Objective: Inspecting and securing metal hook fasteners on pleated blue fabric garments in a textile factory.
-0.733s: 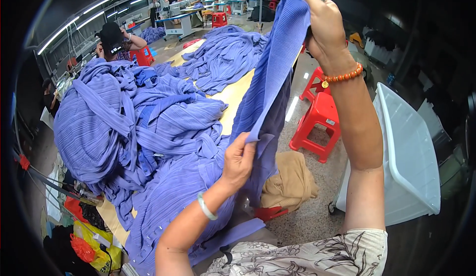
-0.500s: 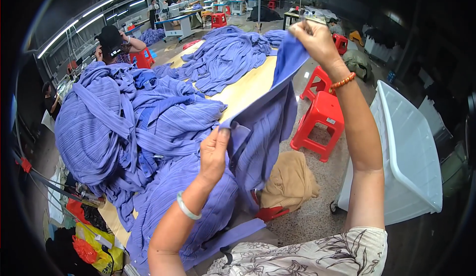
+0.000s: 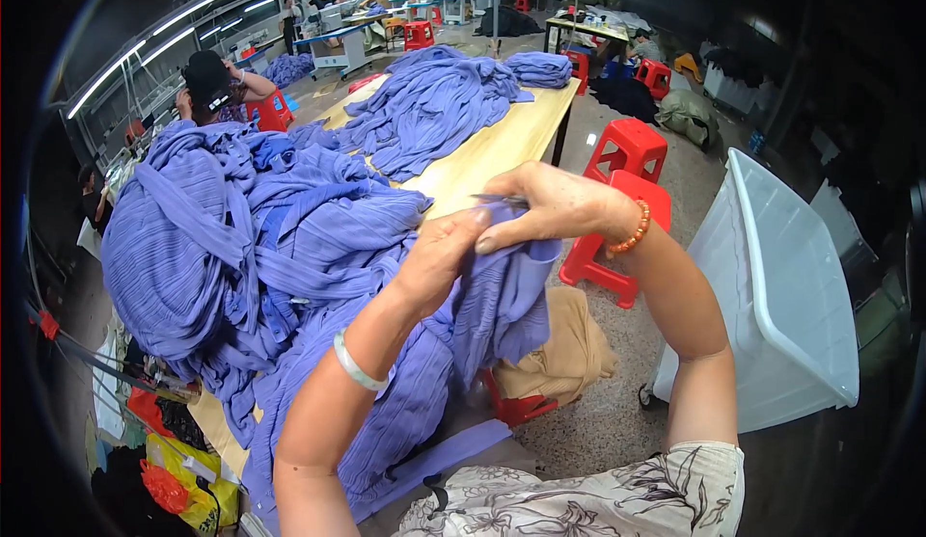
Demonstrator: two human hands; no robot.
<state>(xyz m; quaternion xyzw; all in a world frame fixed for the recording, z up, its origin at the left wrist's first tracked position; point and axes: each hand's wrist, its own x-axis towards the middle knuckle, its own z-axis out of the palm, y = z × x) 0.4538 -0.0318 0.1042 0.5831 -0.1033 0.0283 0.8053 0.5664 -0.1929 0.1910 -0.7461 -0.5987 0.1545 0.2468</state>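
Observation:
My left hand (image 3: 439, 257) pinches the edge of a violet-blue ribbed knit garment (image 3: 502, 306), which hangs down in folds beneath it. Close against it, my right hand (image 3: 559, 204) is closed, with a small dark pointed tool (image 3: 497, 197), perhaps thread snips, sticking out between thumb and fingers at the cloth. The palm side and most of the tool are hidden. Beside my left arm a big heap of the same violet-blue knit (image 3: 193, 248) covers the near table. A beaded bracelet (image 3: 632, 228) circles my right wrist, and a pale bangle (image 3: 355, 362) my left forearm.
Another violet-blue pile (image 3: 434, 103) lies farther along the pale wooden tabletop (image 3: 482, 156). Red stools (image 3: 627, 147) and a white wheeled bin (image 3: 791, 296) stand to the right. Tan cloth (image 3: 564, 344) rests on a low red stool. A person in a black cap (image 3: 207, 79) sits beyond the heap.
My right hand has come down and inward from high at the right, meeting my left hand. The garment edge, stretched between them before, is now bunched. My left hand has risen slightly.

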